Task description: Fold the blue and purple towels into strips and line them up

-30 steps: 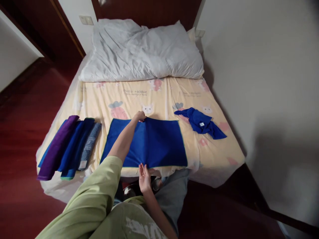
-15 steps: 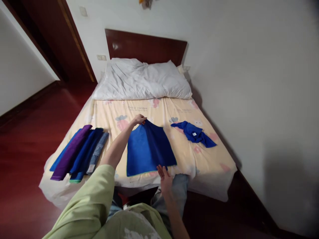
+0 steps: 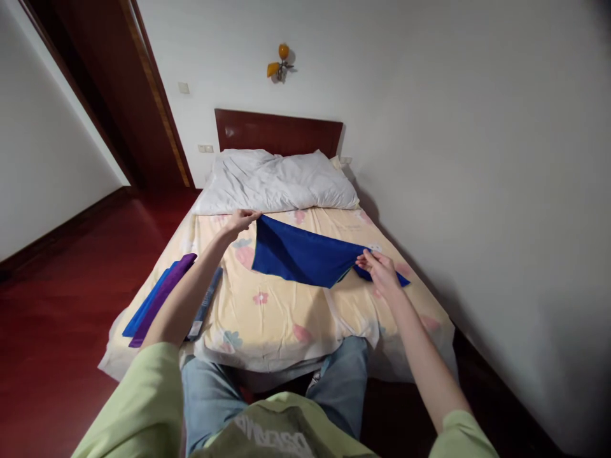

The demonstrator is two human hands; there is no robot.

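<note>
A dark blue cloth (image 3: 300,251) with a thin green edge hangs stretched between my two hands, above the middle of the bed. My left hand (image 3: 243,220) is closed on its upper left corner. At the upper right corner, my right hand (image 3: 378,266) pinches the cloth between thumb and fingers. Behind my right hand lies another blue cloth (image 3: 403,280), mostly hidden, with only its end showing. On the bed's left side lie folded cloths: a blue one (image 3: 147,305), a purple one (image 3: 165,296) and a grey-blue one (image 3: 205,308). My left forearm covers part of them.
The bed (image 3: 281,318) has a cream patterned sheet. Across its head lies a white quilt (image 3: 281,181), before a dark wooden headboard (image 3: 279,130). A white wall (image 3: 477,159) runs along the right, and red flooring (image 3: 62,286) spreads on the left.
My right hand has moved up and right and now grips the cloth's corner. The cloth has risen off the sheet and is spread sideways. The view has tilted upward.
</note>
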